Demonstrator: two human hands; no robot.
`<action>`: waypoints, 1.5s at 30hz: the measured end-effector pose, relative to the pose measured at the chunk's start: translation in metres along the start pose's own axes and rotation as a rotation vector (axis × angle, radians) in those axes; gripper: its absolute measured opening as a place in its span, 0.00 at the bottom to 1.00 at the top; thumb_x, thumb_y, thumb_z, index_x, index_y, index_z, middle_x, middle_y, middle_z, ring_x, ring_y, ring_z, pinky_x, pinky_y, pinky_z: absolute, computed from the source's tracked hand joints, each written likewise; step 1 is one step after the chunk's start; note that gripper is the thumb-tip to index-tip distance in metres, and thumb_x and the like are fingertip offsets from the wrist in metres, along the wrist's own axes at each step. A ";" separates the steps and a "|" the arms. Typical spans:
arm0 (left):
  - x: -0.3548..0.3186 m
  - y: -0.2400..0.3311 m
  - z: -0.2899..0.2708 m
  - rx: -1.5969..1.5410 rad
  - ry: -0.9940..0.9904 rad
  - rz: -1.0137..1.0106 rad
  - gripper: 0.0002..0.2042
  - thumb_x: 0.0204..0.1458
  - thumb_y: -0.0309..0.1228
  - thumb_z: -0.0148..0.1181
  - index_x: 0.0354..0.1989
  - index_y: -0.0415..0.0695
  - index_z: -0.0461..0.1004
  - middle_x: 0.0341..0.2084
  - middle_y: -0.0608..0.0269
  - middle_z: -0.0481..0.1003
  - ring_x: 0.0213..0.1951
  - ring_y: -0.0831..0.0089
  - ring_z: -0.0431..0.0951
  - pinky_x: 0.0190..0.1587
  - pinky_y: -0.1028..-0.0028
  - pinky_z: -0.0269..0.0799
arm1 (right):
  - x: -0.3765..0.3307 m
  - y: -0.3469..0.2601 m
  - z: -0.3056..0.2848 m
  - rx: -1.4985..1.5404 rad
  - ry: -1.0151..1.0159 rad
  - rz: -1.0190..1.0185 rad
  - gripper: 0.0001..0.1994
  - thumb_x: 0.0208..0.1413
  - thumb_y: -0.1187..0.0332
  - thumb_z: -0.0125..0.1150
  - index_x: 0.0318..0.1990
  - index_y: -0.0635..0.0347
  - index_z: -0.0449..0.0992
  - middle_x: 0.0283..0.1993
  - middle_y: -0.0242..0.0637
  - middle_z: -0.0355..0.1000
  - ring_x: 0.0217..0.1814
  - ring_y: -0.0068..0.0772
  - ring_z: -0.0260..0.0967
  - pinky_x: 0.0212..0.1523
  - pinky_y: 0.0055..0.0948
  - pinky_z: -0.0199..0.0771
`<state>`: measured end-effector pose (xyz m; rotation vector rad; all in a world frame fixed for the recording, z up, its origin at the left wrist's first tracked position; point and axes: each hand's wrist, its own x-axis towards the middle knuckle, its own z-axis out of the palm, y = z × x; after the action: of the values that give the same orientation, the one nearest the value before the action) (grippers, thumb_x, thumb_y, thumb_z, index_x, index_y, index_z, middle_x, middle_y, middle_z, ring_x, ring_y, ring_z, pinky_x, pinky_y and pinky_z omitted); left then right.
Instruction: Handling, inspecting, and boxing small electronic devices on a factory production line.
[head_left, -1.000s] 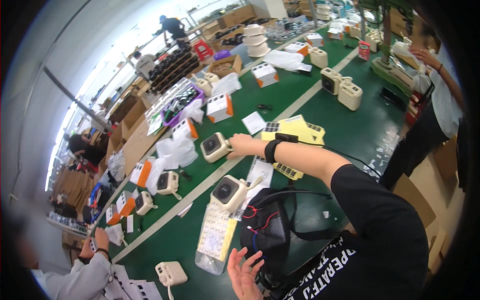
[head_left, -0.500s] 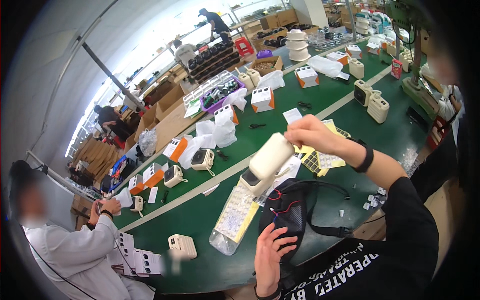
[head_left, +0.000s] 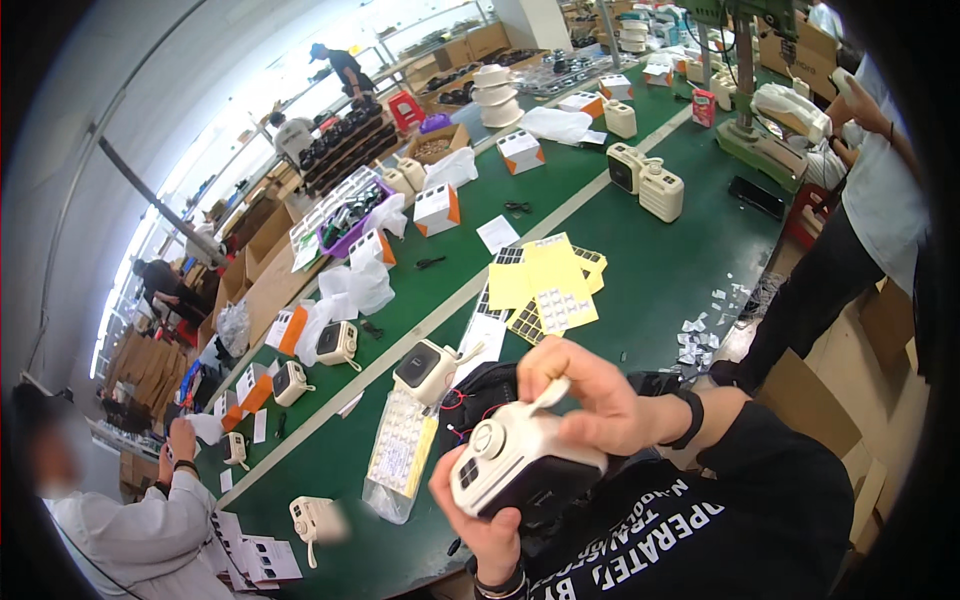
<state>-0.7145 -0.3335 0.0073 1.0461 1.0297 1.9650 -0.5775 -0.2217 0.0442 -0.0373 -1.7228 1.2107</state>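
Note:
Close to my body I hold a cream box-shaped device [head_left: 520,455] with a round knob, a dark front panel and a strap loop. My left hand [head_left: 485,530] grips its lower left side, thumb on the near edge. My right hand [head_left: 590,400] is wrapped round its upper right end, beside the strap. Just beyond, a similar cream device [head_left: 425,372] stands on the green table. Below that lies a clear plastic bag [head_left: 398,455] holding sticker sheets. A black mesh pouch [head_left: 490,388] with thin red wires is partly hidden behind my hands.
Yellow sticker sheets [head_left: 545,285] lie ahead on the green table [head_left: 590,235]. Two more cream devices [head_left: 645,180] stand farther right. White-and-orange boxes [head_left: 437,210] line the far side. At the left, a person in white [head_left: 130,535] works; another stands right, near a green machine [head_left: 745,140].
My right hand has brought the cream device down toward my body. My left hand, open before, has closed on it. The view has shifted to the right.

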 end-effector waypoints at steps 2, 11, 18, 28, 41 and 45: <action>0.002 0.002 -0.006 0.192 0.023 0.234 0.41 0.33 0.41 0.71 0.52 0.36 0.53 0.44 0.53 0.62 0.45 0.66 0.68 0.49 0.70 0.64 | -0.004 0.001 0.012 0.206 -0.013 0.098 0.28 0.49 0.59 0.61 0.51 0.66 0.56 0.49 0.43 0.59 0.52 0.31 0.59 0.52 0.30 0.60; 0.018 0.023 -0.018 0.456 -0.214 0.533 0.28 0.36 0.42 0.67 0.43 0.40 0.65 0.34 0.51 0.67 0.35 0.64 0.69 0.37 0.70 0.65 | -0.016 -0.006 0.031 0.327 -0.031 0.226 0.35 0.47 0.62 0.64 0.58 0.67 0.51 0.55 0.41 0.59 0.57 0.29 0.58 0.57 0.29 0.57; 0.025 0.031 -0.009 0.071 0.039 -0.032 0.27 0.48 0.46 0.52 0.47 0.35 0.58 0.39 0.51 0.67 0.40 0.69 0.70 0.43 0.73 0.67 | -0.009 -0.005 0.041 0.482 0.005 0.375 0.29 0.62 0.56 0.38 0.62 0.67 0.45 0.58 0.39 0.54 0.61 0.24 0.50 0.58 0.22 0.51; 0.029 0.043 -0.025 0.005 0.088 -0.077 0.26 0.53 0.45 0.47 0.49 0.35 0.58 0.42 0.50 0.67 0.43 0.67 0.71 0.46 0.71 0.67 | -0.014 0.000 0.049 0.599 -0.063 0.352 0.36 0.57 0.57 0.50 0.65 0.63 0.39 0.65 0.43 0.45 0.67 0.33 0.42 0.64 0.31 0.42; 0.022 0.031 -0.050 -0.784 0.018 -0.767 0.26 0.57 0.53 0.33 0.55 0.49 0.60 0.44 0.56 0.70 0.38 0.56 0.75 0.34 0.58 0.76 | -0.015 0.007 0.089 0.411 0.104 0.454 0.52 0.41 0.63 0.69 0.65 0.62 0.32 0.64 0.43 0.44 0.66 0.36 0.44 0.64 0.35 0.43; 0.017 0.025 -0.043 -0.403 -0.165 -0.492 0.28 0.58 0.53 0.31 0.59 0.48 0.53 0.51 0.58 0.64 0.50 0.57 0.68 0.45 0.57 0.70 | -0.014 0.005 0.090 0.419 0.229 0.462 0.50 0.40 0.66 0.68 0.65 0.62 0.36 0.61 0.42 0.48 0.59 0.32 0.50 0.61 0.34 0.50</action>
<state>-0.7642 -0.3451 0.0194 0.6426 0.6789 1.5634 -0.6373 -0.2895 0.0298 -0.3231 -1.2678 1.8122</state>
